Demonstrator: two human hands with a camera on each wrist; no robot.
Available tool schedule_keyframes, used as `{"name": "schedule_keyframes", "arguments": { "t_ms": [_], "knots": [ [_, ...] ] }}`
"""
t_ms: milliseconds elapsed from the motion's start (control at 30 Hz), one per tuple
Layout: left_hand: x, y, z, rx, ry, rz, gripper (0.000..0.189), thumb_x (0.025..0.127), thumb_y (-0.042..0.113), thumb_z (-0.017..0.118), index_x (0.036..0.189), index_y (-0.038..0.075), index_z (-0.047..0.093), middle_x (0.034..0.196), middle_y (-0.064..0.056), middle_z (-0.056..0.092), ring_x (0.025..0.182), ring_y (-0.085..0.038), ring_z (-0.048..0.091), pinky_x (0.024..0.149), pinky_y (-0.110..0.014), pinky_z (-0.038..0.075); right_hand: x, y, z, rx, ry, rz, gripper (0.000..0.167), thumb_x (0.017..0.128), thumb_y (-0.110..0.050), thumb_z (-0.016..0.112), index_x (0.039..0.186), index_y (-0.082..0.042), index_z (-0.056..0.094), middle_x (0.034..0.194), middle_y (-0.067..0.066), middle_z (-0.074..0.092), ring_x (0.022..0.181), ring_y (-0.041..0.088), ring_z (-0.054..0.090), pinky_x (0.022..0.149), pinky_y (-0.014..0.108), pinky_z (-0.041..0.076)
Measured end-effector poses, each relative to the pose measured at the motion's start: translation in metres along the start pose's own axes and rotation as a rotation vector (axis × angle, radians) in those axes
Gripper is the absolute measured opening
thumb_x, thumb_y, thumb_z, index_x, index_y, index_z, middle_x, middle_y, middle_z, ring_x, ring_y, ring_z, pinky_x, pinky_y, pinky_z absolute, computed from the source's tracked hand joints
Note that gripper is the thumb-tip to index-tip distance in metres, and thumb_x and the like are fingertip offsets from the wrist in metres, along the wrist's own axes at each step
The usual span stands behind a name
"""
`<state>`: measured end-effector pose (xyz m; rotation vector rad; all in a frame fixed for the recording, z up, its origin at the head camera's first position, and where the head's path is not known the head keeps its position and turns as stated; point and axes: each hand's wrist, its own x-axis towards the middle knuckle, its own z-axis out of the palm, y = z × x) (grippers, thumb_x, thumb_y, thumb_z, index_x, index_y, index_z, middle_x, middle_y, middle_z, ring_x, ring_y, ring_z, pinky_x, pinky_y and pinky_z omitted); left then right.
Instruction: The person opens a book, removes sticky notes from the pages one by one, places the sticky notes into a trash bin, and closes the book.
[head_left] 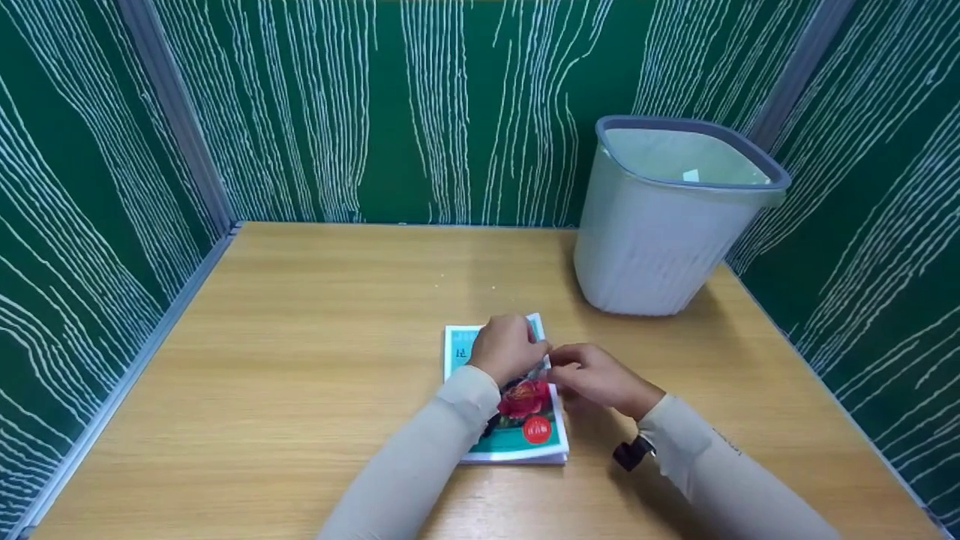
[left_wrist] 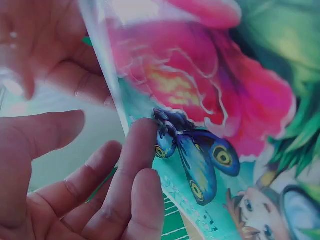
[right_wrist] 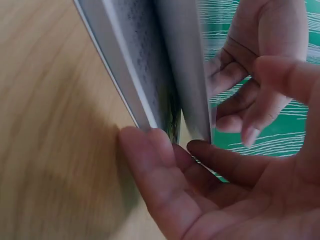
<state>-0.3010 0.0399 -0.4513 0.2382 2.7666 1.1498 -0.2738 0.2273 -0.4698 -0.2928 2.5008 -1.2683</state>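
A booklet with a teal cover and a red flower lies on the wooden table. My left hand is over the upper part of its cover. Up close in the left wrist view, that hand's fingertips touch the cover near its edge, with the thumb apart. At the booklet's right side is my right hand. Seen from the right wrist, its fingertips touch the page edges and its thumb stands away. A gap shows between the standing leaves and the rest of the pages.
A pale waste bin with a grey rim stands at the back right, a small white piece inside it. Tiny white specks lie on the table behind the booklet. Green panels with white lines enclose the table's back and sides.
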Motion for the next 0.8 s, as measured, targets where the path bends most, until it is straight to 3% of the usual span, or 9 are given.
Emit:
{"name": "schedule_keyframes", "arguments": {
  "t_ms": [200,333,500,633,800],
  "knots": [
    [-0.004,-0.022,-0.022,0.04,-0.032,0.024,0.016,0.089,0.032,0.08,0.095,0.017,0.076,0.089,0.0,0.071,0.081,-0.017,0.064,0.075,-0.033,0.056,0.006,0.005,0.007,-0.038,0.054,0.059,0.034,0.091,-0.026,0.079,0.121,-0.011,0.072,0.114,0.008,0.069,0.092,0.02,0.067,0.075,0.034,0.061],
    [-0.011,-0.05,-0.043,0.14,-0.081,0.12,0.039,0.081,0.028,0.087,0.115,0.012,0.076,0.117,-0.004,0.073,0.102,-0.021,0.067,0.094,-0.04,0.057,0.008,0.006,0.013,-0.007,0.086,0.093,0.033,0.087,-0.019,0.085,0.116,-0.01,0.072,0.108,0.009,0.068,0.084,0.021,0.066,0.069,0.032,0.059],
    [-0.026,-0.085,-0.065,0.323,-0.213,0.264,0.077,0.072,0.044,0.093,0.139,0.017,0.065,0.152,-0.009,0.052,0.143,-0.029,0.046,0.12,-0.046,0.038,0.009,0.009,0.016,0.007,0.115,0.094,0.044,0.083,-0.014,0.088,0.12,-0.009,0.065,0.101,0.01,0.067,0.076,0.022,0.066,0.063,0.031,0.058],
    [-0.039,-0.099,-0.077,0.414,-0.297,0.262,0.097,0.066,0.054,0.095,0.15,0.024,0.055,0.169,-0.009,0.03,0.157,-0.033,0.024,0.125,-0.054,0.026,0.009,0.011,0.014,-0.049,0.092,0.046,0.058,0.085,-0.011,0.085,0.138,-0.011,0.059,0.097,0.01,0.067,0.072,0.023,0.066,0.062,0.032,0.059],
    [-0.043,-0.107,-0.081,0.44,-0.362,0.261,0.11,0.064,0.063,0.092,0.158,0.032,0.043,0.173,-0.004,0.018,0.16,-0.03,0.017,0.125,-0.054,0.026,0.007,0.006,0.01,-0.161,0.007,0.036,0.058,0.093,-0.01,0.077,0.147,-0.015,0.057,0.09,0.009,0.068,0.072,0.022,0.066,0.062,0.034,0.058]
  ]
}}
